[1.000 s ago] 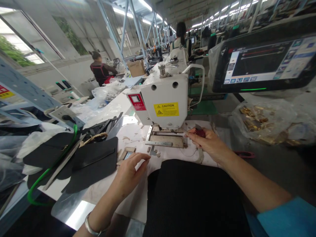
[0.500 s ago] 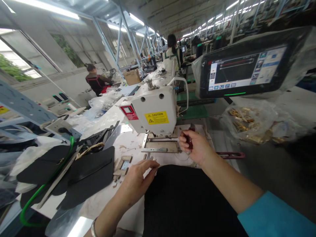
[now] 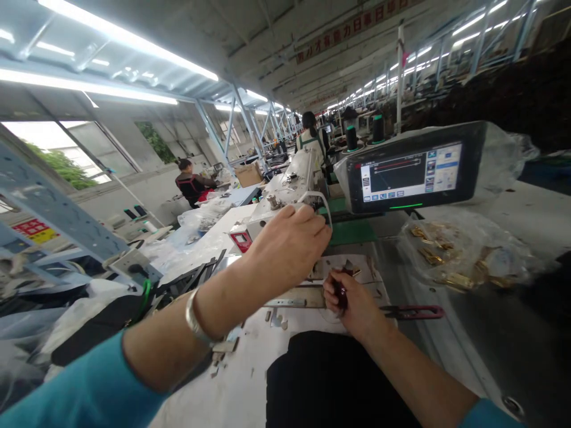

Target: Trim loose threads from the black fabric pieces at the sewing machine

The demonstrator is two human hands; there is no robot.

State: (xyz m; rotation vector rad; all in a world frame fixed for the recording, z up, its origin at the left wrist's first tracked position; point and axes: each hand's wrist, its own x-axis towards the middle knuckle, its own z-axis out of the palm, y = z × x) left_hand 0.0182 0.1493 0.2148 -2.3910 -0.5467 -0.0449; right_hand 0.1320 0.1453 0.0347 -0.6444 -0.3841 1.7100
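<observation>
Both our hands work mid-frame: left hand (image 3: 285,246) fingers curled atop the white sewing machine (image 3: 285,199), right hand (image 3: 352,300) fist-gripping a small dark-red tool (image 3: 341,291) for control.

This is a large garment or leather-goods factory floor: a white industrial sewing machine (image 3: 285,202) stands on a worn white worktable (image 3: 250,380), with a black touchscreen control panel (image 3: 410,175) beside it. Long rows of further workstations run back under bright fluorescent ceiling tubes (image 3: 125,38) and blue steel trusses (image 3: 214,134). Seated workers (image 3: 191,185) bend over tables in the distance.
</observation>
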